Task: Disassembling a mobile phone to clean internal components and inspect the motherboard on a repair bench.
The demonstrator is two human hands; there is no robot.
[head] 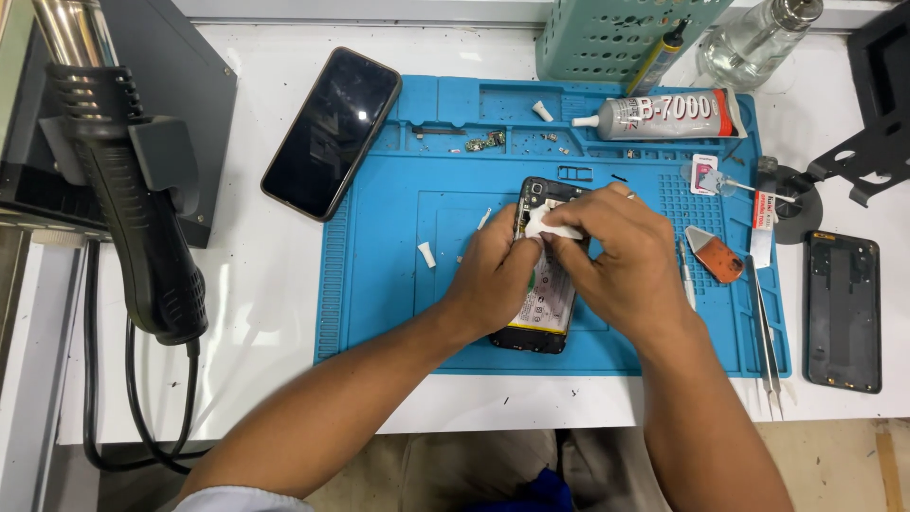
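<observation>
— Fingers (pixel 557 224) of the right hand (pixel 621 261) pinch a small white wad (pixel 545 226), closed on it, and press it to the top of the opened phone (pixel 542 313). See it?

— Yes. The left hand (pixel 498 275) clamps that phone by its left edge, fingers closed around the frame. The phone lies back-off near the middle of the blue mat (pixel 379 284), camera end away from the person.

— What worries you?

— The wad sits right by the camera module. My guess: pressing hard there could smear or scratch the lens, or leave lint on the board. Whether the wad is wet I cannot tell.

— And the battery?

— It lies under both palms. Leaning on it could dent it, I think.

— Around the phone?

— White scraps (pixel 427 253) lie loose on the mat to the left; a sleeve could sweep them into the open frame. Tiny parts (pixel 485 142) sit in the mat's top tray, easily knocked away.

— To the right?

— An orange pick (pixel 716 256) and tweezers (pixel 766 341) lie just beside the right wrist; the elbow could push them off the worktop (pixel 256 313). A glue tube (pixel 668 116) lies above them.

— Further out?

— A second phone (pixel 332 133) lies half on the mat's corner, a black back cover (pixel 844 311) on the far right, and a hot-air gun (pixel 133 218) hangs at the left, well apart.
</observation>
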